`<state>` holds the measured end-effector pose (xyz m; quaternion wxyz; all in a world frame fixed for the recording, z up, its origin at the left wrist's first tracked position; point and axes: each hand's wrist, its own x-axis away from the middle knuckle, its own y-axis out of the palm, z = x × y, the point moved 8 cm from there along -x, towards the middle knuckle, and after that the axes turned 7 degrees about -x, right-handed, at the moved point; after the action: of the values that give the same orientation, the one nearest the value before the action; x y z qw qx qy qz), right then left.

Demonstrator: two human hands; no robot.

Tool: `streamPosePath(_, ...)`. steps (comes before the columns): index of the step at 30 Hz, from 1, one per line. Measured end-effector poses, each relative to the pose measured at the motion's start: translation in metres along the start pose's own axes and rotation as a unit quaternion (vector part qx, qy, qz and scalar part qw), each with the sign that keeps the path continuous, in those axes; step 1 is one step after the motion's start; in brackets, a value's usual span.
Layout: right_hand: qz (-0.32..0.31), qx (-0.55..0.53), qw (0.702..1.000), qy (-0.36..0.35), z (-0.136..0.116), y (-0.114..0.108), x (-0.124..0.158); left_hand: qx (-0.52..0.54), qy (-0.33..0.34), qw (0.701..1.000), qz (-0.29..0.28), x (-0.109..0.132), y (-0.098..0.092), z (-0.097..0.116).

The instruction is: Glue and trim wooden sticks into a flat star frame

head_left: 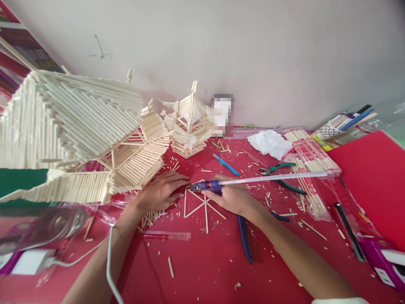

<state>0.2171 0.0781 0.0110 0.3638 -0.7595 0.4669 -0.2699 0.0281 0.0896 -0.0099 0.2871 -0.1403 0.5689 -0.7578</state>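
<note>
Head view, centre of the frame: see a flat stick frame [205,207] on the red tabletop [202,270], between both hands and partly under the right one. Note no single long axis there — rather spokes crossing near the middle, with loose ends toward the bottom of the picture. Find the left hand [163,191] just left of it, palm down, with fingers stretched right toward the upper-left corner and thumb apart from them. Cannot tell whether touching or pinching a stick there. Find the right hand [236,199] wrapped around a glue gun [214,186], over the upper-right side. Read the gun's long axis as nearly level across the picture — pointing left, nose close to that corner and to the left fingertips, with a clear glue stick [275,177] jutting out behind toward the right. Judge the left hand nearer to the corner by body, but matched by the gun's nose in reach. Cannot tell whether touching wood at the nose.
</note>
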Motion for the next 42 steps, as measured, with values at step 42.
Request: streamPosePath(42,0.027,-0.017,0.998,0.06,0.04,-0.05,0.007,0.016,-0.011,1.0,-0.007,-0.003,-0.005,0.003)
